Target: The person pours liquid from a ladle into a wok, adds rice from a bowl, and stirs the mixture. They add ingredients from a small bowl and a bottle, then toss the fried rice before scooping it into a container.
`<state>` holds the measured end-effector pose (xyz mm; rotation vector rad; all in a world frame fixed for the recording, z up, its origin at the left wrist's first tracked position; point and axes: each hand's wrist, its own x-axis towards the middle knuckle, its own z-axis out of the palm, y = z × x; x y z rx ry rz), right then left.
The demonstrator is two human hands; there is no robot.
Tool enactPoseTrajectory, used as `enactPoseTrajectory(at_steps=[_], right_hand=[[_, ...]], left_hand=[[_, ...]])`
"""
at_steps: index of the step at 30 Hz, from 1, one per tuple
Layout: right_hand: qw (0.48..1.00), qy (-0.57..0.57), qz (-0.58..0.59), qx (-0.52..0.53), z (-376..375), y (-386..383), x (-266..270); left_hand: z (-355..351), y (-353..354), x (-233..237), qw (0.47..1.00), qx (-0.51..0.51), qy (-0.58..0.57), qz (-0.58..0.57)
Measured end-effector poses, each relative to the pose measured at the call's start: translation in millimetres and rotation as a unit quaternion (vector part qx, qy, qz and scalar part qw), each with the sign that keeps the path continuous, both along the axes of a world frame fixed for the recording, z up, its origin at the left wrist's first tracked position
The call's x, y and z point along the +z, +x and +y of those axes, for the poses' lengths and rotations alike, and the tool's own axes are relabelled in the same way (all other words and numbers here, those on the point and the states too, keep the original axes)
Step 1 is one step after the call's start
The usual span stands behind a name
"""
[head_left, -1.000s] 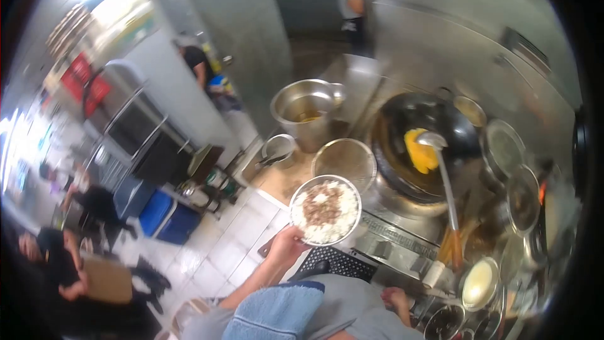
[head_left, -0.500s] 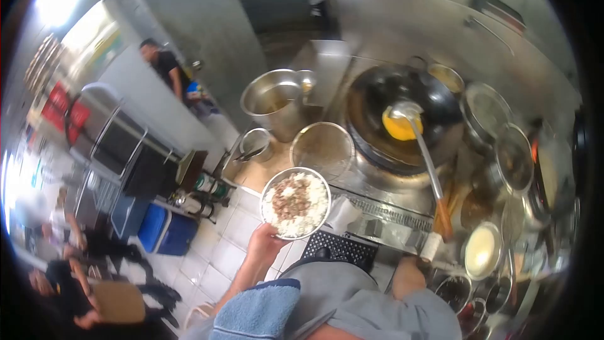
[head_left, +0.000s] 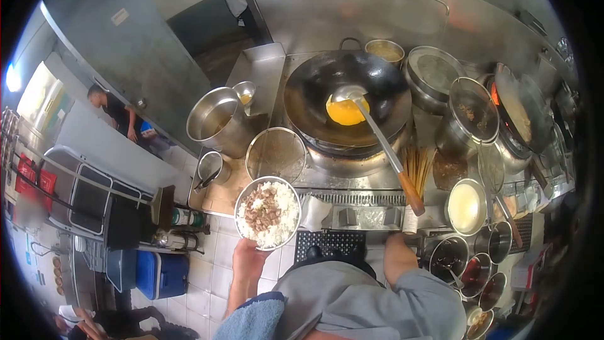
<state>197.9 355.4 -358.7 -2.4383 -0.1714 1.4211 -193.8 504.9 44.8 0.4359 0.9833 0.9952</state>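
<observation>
My left hand point(head_left: 250, 260) is closed on the near edge of a metal bowl point(head_left: 236, 217) and holds it up beside the stove. The bowl is full of white rice point(head_left: 282, 219) with chopped brown meat point(head_left: 263, 209) on top. My right forearm point(head_left: 401, 262) reaches to the stove's front edge; the hand itself is hidden there. Over the burner sits a large black wok point(head_left: 308, 97) with yellow egg point(head_left: 347, 112) in it. A metal ladle point(head_left: 382, 138) with a wooden handle rests across the wok, its head on the egg, its handle toward me.
A round strainer point(head_left: 275, 154) and a tall pot point(head_left: 214, 116) stand left of the wok. On the right are a bowl of pale liquid point(head_left: 467, 208), a strainer over a pot point(head_left: 473, 110) and several sauce pots point(head_left: 448, 253). A blue cooler point(head_left: 162, 275) sits on the floor. Other people are at left.
The view has turned to the right, so the wok and stove sit further left in the picture. My left hand still holds the rice bowl. The ladle stays in the wok.
</observation>
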Motion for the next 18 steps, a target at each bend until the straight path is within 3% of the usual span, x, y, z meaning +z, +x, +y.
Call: enactPoseTrajectory(at_steps=[6, 9, 11, 13, 14, 15, 16, 17, 18], right_hand=[[0.998, -0.021, 0.008, 0.059, -11, -4, -7], [0.964, 0.014, 0.069, 0.255, -26, -28, -11], [0.916, 0.214, 0.175, 0.292, -14, -70, 202], [0.863, 0.384, 0.263, 0.194, 11, -71, 346], [0.87, 0.429, 0.169, 0.174, 20, -62, 385], [0.82, 0.514, -0.08, 0.24, 30, -44, 396], [0.851, 0.467, -0.158, 0.18, 55, -32, 442], [0.724, 0.496, -0.392, 0.274, 80, -13, 440], [0.695, 0.394, -0.493, 0.343, 91, -4, 428]], left_hand=[[0, -3, 1, 1.0, -0.003, -0.001, 0.004], [2, -4, -6, 1.0, 0.003, -0.004, -0.006], [4, -9, -14, 1.0, -0.002, -0.001, -0.004], [7, -13, -21, 1.0, -0.016, 0.001, -0.009], [8, -17, -26, 1.0, -0.018, 0.006, -0.011], [13, -19, -31, 1.0, -0.022, 0.013, -0.013], [17, -20, -37, 0.999, -0.029, 0.019, -0.018], [22, -22, -40, 0.999, -0.039, 0.027, -0.023], [23, -23, -40, 0.998, -0.049, 0.029, -0.022]])
